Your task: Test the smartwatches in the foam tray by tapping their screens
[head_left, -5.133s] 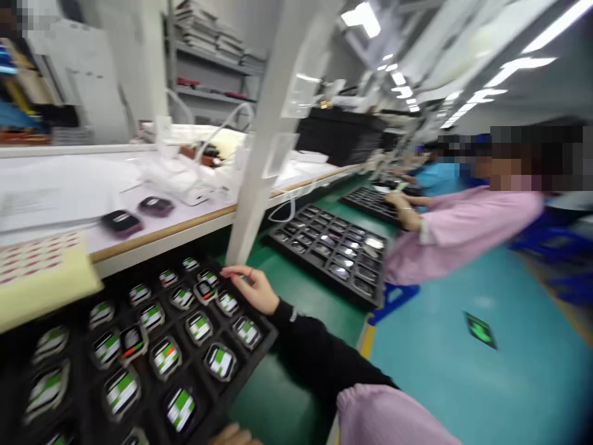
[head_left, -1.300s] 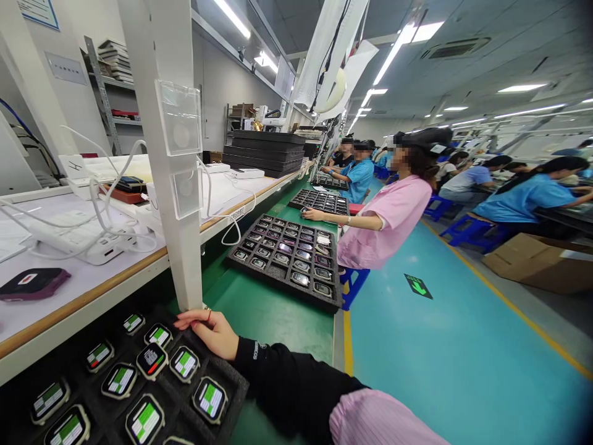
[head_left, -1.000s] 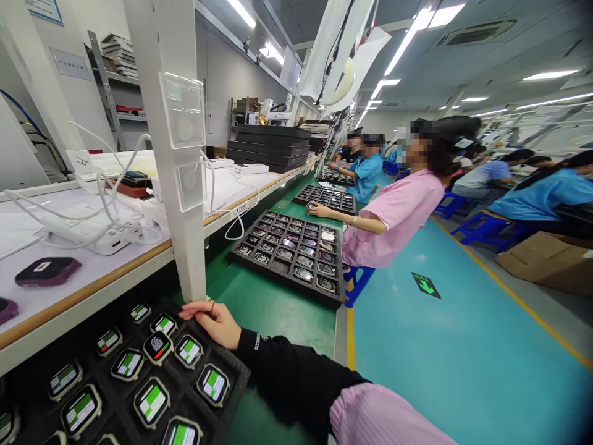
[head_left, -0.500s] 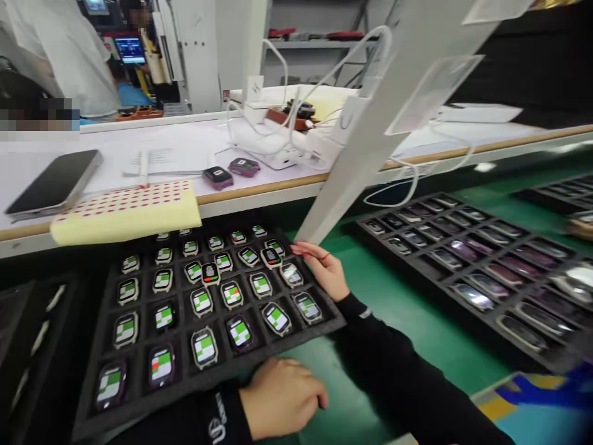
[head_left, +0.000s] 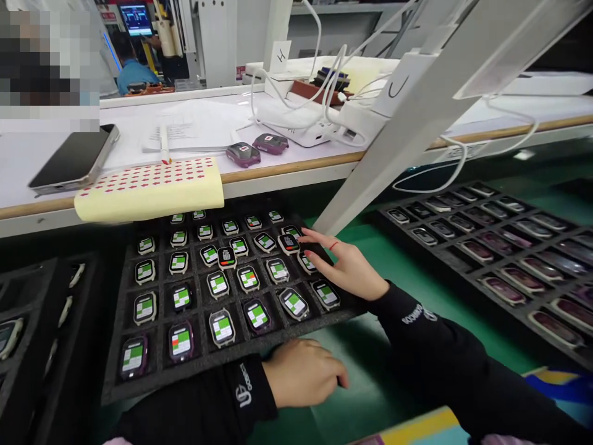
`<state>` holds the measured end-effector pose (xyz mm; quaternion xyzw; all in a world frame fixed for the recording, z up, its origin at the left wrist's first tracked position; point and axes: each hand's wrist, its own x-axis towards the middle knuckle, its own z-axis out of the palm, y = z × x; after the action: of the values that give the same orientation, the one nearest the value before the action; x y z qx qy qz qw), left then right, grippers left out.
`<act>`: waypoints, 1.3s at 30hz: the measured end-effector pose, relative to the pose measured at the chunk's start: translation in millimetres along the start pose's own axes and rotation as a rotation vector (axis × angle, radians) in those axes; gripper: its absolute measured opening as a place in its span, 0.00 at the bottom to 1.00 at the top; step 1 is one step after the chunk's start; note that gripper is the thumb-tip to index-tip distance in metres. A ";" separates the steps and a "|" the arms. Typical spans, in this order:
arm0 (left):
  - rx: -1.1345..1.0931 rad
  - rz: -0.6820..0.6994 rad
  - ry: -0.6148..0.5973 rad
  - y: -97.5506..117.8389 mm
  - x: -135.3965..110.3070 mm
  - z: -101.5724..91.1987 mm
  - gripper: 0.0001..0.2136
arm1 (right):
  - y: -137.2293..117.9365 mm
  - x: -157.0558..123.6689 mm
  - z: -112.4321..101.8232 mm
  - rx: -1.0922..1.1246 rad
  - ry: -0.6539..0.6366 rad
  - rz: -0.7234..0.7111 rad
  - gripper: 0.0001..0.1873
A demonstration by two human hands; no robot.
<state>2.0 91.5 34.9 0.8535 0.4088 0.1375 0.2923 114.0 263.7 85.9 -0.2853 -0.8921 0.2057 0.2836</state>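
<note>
A black foam tray [head_left: 194,364] holds rows of smartwatches, most with lit green-and-white screens. My right hand [head_left: 347,266] reaches over the tray's right side with its fingers apart. Its fingertips are at a watch with a black screen and red bar [head_left: 290,243], which lies across a divider; whether they touch it I cannot tell. A second dark-screened watch [head_left: 227,257] lies across another divider. My left hand [head_left: 303,374] rests on the green surface by the tray's front edge, back up and fingers curled under, with no object visible in it.
More watches fill a tray [head_left: 467,272] on the right and another tray [head_left: 34,334] on the left. Above the tray's back, a shelf edge carries a phone [head_left: 76,157], a yellow sticker sheet [head_left: 152,191] and two purple watches [head_left: 243,154]. A slanted white post [head_left: 370,167] stands beside my right hand.
My right hand has left the tray's right edge and moved inward over the watches, its fingers spreading. The left hand stays curled near the front edge. The camera view has shifted.
</note>
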 end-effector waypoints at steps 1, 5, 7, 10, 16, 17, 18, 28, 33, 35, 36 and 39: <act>-0.006 0.004 0.006 -0.1 0.1 0.0 0.10 | -1.3 0.5 0.3 -0.021 0.013 -0.036 0.25; -0.043 0.023 0.000 -1.7 1.0 0.4 0.10 | -6.9 -0.2 0.1 -0.079 0.036 -0.146 0.26; -0.055 0.031 -0.009 -2.5 1.3 0.5 0.10 | -8.5 0.0 -0.4 -0.096 0.044 -0.168 0.27; -0.051 0.040 -0.007 -3.1 1.3 0.4 0.10 | -10.4 3.2 -1.1 -0.115 0.041 -0.181 0.28; -0.037 0.039 -0.038 -3.3 2.0 0.8 0.11 | -28.4 17.3 2.1 -0.096 -0.038 -0.275 0.30; -0.033 0.035 -0.044 -3.2 2.2 1.0 0.11 | -33.1 20.9 4.4 -0.089 -0.054 -0.306 0.31; -0.026 0.030 -0.049 -3.0 2.3 1.2 0.11 | -38.0 24.8 7.3 -0.084 -0.072 -0.334 0.31; 0.041 0.020 -0.138 -1.6 2.2 -3.0 0.13 | -80.1 46.1 48.7 -0.017 -0.207 -0.564 0.39; 0.039 0.040 -0.156 -3.0 3.1 -3.6 0.14 | -84.1 49.9 55.2 -0.009 -0.266 -0.585 0.37; 0.032 0.039 -0.160 -2.6 2.7 -4.4 0.15 | -85.1 56.1 55.7 -0.015 -0.240 -0.560 0.33; 0.030 0.037 -0.164 -2.2 2.4 -4.9 0.15 | -85.6 60.2 56.5 -0.026 -0.232 -0.544 0.31; 0.037 0.037 -0.174 -0.9 0.9 -6.8 0.15 | -85.2 74.2 62.7 -0.101 -0.272 -0.521 0.29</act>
<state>-1.2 95.3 39.8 0.8748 0.3687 0.0608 0.3083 -8.7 233.1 112.5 -0.0302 -0.9742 0.1179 0.1901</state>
